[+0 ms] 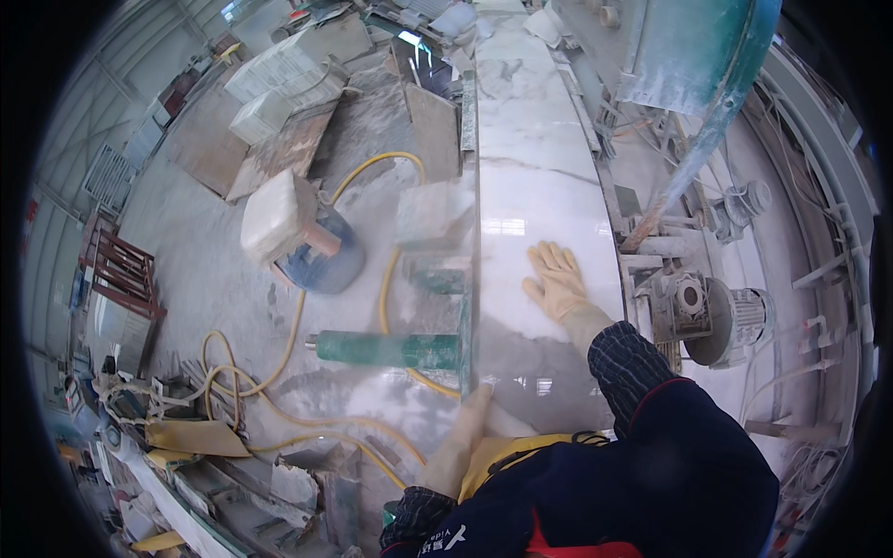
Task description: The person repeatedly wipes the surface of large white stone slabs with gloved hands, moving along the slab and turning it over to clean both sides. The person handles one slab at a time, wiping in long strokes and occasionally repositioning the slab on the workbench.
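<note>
A long polished stone slab (530,209), white with grey veins and darker at its near end, stretches away in front of me. My right hand (556,277), in a pale yellow rubber glove, lies flat on its glossy face with the fingers spread. By the slab's near left edge is my left hand (472,414), gloved the same way. Its fingers point toward that edge, but they are too indistinct to show whether they are closed. A yellow apron (507,456) shows at my waist against the slab's near end.
A green roller (386,350) juts out left of the slab. Beyond it stands a blue barrel (326,256) with a whitish block-shaped thing (279,214) on top. A yellow hose (279,409) loops across the dusty floor. An electric motor (735,321) sits right of the slab.
</note>
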A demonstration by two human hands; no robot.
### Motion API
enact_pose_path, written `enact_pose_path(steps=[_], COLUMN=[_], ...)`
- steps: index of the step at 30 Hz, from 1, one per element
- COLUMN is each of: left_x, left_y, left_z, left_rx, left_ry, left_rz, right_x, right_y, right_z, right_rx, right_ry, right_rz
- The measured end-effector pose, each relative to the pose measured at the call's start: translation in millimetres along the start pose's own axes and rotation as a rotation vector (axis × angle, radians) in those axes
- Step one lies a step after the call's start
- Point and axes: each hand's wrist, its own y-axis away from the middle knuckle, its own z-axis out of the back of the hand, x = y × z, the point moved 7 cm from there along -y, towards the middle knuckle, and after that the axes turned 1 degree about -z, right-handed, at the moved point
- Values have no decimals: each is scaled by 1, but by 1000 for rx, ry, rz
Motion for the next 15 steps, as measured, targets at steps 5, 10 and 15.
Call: enact_pose_path(steps=[5,10,15], left_x=[13,82,133], left_y=[18,39,2], left_z=[12,5,-6], left_rx=[-118,-25,280], left_ry=[21,592,728], left_rz=[1,146,62], right_x=[1,-2,-4], right_y=[-8,-10,-13], right_z=[1,0,-3], right_rx=[3,-3,94], right_ry=[34,46,34], right_rz=[13,-2,-39])
